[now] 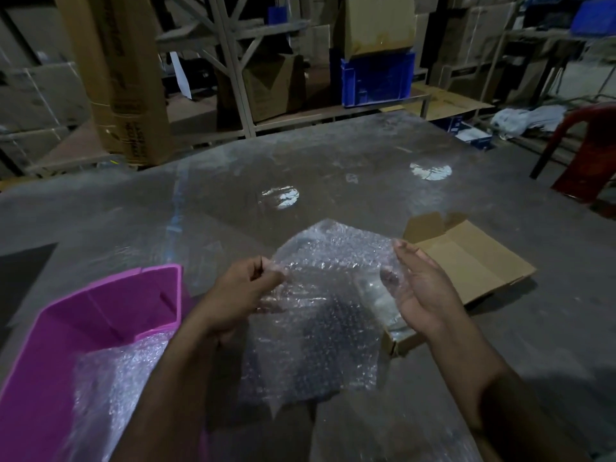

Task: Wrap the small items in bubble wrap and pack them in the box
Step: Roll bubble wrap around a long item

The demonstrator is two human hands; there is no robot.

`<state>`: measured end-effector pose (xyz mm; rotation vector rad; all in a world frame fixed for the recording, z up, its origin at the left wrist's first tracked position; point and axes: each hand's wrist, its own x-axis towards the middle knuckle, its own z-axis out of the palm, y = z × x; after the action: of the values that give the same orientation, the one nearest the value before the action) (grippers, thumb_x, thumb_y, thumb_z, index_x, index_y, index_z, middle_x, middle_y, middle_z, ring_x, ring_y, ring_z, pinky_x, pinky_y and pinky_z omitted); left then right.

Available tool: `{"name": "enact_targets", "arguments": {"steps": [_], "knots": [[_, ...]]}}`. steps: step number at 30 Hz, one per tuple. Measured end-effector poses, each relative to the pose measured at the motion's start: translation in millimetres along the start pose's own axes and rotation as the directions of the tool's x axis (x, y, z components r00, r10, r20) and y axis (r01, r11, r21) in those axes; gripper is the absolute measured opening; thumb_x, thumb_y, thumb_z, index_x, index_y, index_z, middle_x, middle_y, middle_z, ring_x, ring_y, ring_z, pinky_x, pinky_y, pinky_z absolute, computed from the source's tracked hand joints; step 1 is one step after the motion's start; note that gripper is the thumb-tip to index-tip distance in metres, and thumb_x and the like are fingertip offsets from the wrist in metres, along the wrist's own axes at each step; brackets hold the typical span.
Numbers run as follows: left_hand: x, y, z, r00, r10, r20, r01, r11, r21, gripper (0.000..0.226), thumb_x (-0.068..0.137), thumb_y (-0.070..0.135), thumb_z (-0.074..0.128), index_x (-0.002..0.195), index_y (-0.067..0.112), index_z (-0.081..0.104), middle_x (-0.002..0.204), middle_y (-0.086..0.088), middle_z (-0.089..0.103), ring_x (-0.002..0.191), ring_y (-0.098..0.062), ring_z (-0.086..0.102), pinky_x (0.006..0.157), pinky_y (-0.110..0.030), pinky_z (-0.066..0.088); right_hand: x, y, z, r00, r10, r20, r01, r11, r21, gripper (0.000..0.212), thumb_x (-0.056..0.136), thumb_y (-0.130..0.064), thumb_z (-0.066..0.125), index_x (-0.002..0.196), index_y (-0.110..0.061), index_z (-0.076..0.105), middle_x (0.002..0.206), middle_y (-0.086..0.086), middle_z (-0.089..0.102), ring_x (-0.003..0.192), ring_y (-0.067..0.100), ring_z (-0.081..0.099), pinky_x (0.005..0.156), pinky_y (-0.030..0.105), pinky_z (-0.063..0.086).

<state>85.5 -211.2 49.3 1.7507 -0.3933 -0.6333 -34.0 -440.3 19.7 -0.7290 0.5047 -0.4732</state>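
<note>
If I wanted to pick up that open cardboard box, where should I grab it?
Probably the far side wall of the cardboard box, reaching from the right. Its flaps lie open, so the rim is exposed there, while the near end sits behind the right hand and bubble wrap.

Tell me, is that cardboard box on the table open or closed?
Open. The cardboard box has its flaps folded outward on the table, beside the right hand.

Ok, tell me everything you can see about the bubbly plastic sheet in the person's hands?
The bubble wrap sheet is clear, crinkly plastic covered in small air bubbles. It hangs spread out above the grey table, one corner pointing up, its lower edge loose and ragged. The left hand pinches its left edge; the right hand holds its right edge, thumb showing through the plastic. Nothing is wrapped in it yet.
</note>
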Motion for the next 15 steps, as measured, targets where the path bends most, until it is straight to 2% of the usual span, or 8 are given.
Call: {"name": "enact_targets", "arguments": {"steps": [2, 4, 5, 7, 9, 11, 13, 15], "knots": [[-1, 3, 2, 0.999, 0.02, -0.036, -0.023, 0.997, -0.075, 0.019, 0.098, 0.016, 0.061, 0.091, -0.001, 0.062, 0.088, -0.012, 0.065, 0.079, -0.016, 0.061, 0.058, -0.019, 0.054, -2, -2, -3, 0.997, 0.046, 0.068, -0.052, 0.995, 0.09, 0.031, 0.098, -0.027, 0.059, 0.123, -0.009, 0.059, 0.12, 0.01, 0.071, 0.089, 0.015, 0.074, 0.068, 0.026, 0.06], [-2, 7, 4, 0.994, 0.028, -0.109, -0.044, 0.988, -0.151, 0.019, 0.1, 0.018, 0.059, 0.083, 0.008, 0.061, 0.076, -0.003, 0.065, 0.065, -0.008, 0.062, 0.052, -0.019, 0.053, -6, -1, -5, 0.981, 0.094, 0.172, -0.103, 0.994, 0.045, 0.041, 0.095, -0.043, 0.058, 0.127, -0.018, 0.053, 0.124, 0.016, 0.07, 0.108, 0.024, 0.072, 0.088, 0.036, 0.059], [-2, 8, 3, 0.991, 0.011, -0.134, -0.04, 0.976, -0.216, 0.019, 0.1, 0.019, 0.058, 0.083, 0.01, 0.06, 0.071, 0.0, 0.065, 0.058, -0.006, 0.062, 0.048, -0.02, 0.052, -7, 2, -8, 0.97, 0.112, 0.214, -0.111, 0.994, -0.017, 0.052, 0.089, -0.047, 0.064, 0.133, -0.022, 0.049, 0.127, 0.016, 0.069, 0.116, 0.027, 0.068, 0.096, 0.04, 0.056], [-1, 11, 1, 0.988, -0.02, -0.15, -0.035, 0.932, -0.36, 0.019, 0.101, 0.017, 0.056, 0.083, 0.011, 0.059, 0.062, 0.003, 0.066, 0.05, -0.005, 0.062, 0.044, -0.019, 0.05, -7, 12, -13, 0.945, 0.156, 0.288, -0.12, 0.983, -0.139, 0.092, 0.07, -0.046, 0.088, 0.145, -0.023, 0.04, 0.132, 0.016, 0.066, 0.123, 0.03, 0.063, 0.101, 0.045, 0.053], [-2, 14, -1, 0.988, -0.037, -0.153, -0.03, 0.911, -0.412, 0.017, 0.1, 0.015, 0.058, 0.084, 0.008, 0.059, 0.061, 0.001, 0.067, 0.053, -0.009, 0.065, 0.049, -0.021, 0.053, -8, 23, -14, 0.927, 0.191, 0.324, -0.114, 0.963, -0.242, 0.11, 0.055, -0.036, 0.098, 0.146, -0.022, 0.039, 0.131, 0.016, 0.066, 0.123, 0.028, 0.063, 0.102, 0.045, 0.053], [-1, 11, -4, 0.981, -0.055, -0.184, -0.022, 0.919, -0.393, 0.013, 0.096, 0.018, 0.064, 0.098, 0.006, 0.061, 0.078, -0.006, 0.071, 0.072, -0.02, 0.068, 0.068, -0.033, 0.057, -12, 29, -8, 0.938, 0.182, 0.296, -0.09, 0.95, -0.301, 0.097, 0.065, -0.02, 0.091, 0.147, -0.022, 0.039, 0.125, 0.02, 0.067, 0.117, 0.028, 0.067, 0.099, 0.042, 0.054], [0, 9, -7, 0.975, -0.059, -0.212, -0.03, 0.919, -0.394, 0.016, 0.095, 0.017, 0.066, 0.103, 0.005, 0.06, 0.083, -0.009, 0.069, 0.07, -0.022, 0.065, 0.065, -0.035, 0.057, -13, 29, -2, 0.956, 0.132, 0.262, -0.055, 0.958, -0.283, 0.08, 0.074, -0.006, 0.078, 0.144, -0.018, 0.041, 0.111, 0.021, 0.068, 0.105, 0.026, 0.068, 0.087, 0.034, 0.058], [1, 7, -7, 0.969, -0.039, -0.242, -0.048, 0.938, -0.343, 0.035, 0.09, 0.019, 0.072, 0.116, 0.001, 0.058, 0.091, -0.012, 0.073, 0.073, -0.021, 0.068, 0.064, -0.034, 0.056, -10, 26, 1, 0.974, 0.059, 0.218, 0.006, 0.959, -0.285, 0.07, 0.078, -0.003, 0.073, 0.141, -0.018, 0.045, 0.094, 0.01, 0.07, 0.094, 0.019, 0.069, 0.076, 0.024, 0.056]]}}
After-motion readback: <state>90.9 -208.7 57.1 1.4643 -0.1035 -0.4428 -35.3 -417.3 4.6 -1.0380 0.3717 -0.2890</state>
